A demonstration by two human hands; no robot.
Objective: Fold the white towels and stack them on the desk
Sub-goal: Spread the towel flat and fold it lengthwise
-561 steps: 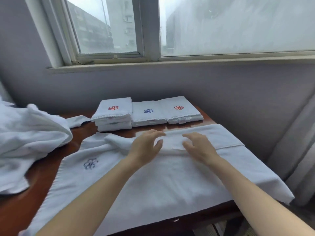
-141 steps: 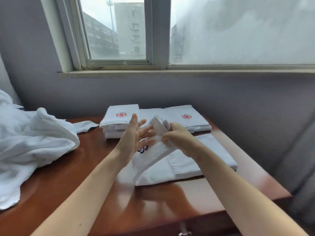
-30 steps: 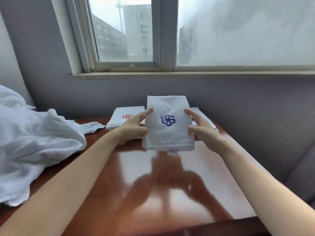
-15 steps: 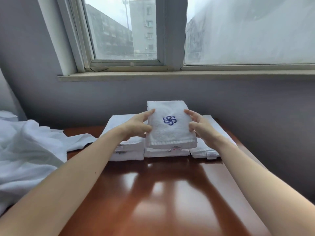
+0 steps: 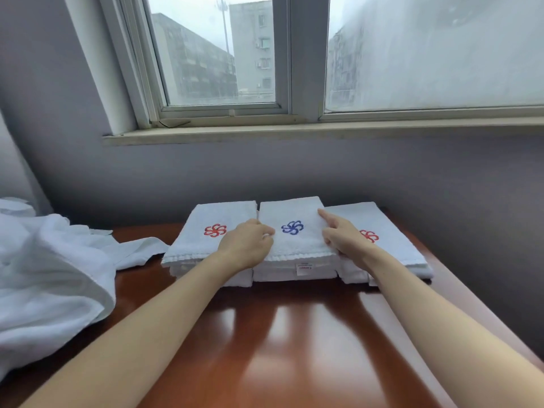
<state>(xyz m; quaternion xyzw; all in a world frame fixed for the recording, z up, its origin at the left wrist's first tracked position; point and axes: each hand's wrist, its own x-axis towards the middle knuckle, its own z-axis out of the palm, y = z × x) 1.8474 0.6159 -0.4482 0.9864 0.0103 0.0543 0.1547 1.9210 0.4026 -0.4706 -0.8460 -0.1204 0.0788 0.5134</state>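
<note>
1. Three folded stacks are sitting in a row at the desk's (image 5: 294, 334) 12 o'clock edge, touching side to side: left red-flower stack (image 5: 215, 231) at 11, middle stack (image 5: 294, 273) at 12, right red-flower stack (image 5: 382, 228) at 1.
2. The blue-flower towel (image 5: 294, 231) is lying flat on top of the middle stack, label facing 6 o'clock. I'm judging it as placed and just being squared up.
3. Left hand (image 5: 247, 242) is curling its fingers round that towel's 9 o'clock edge, gripping it.
4. Right hand (image 5: 343, 237) is holding the 3 o'clock edge, index finger lying straight on top, other fingers curling round the side.
5. Unfolded white heap (image 5: 50, 275) is lying at the desk's 9 o'clock, well apart from both hands. I can't tell how many towels it's holding.
6. I'm reading this as partway: this towel is nearly done, letting go comes next, and the heap is waiting for folding.
</note>
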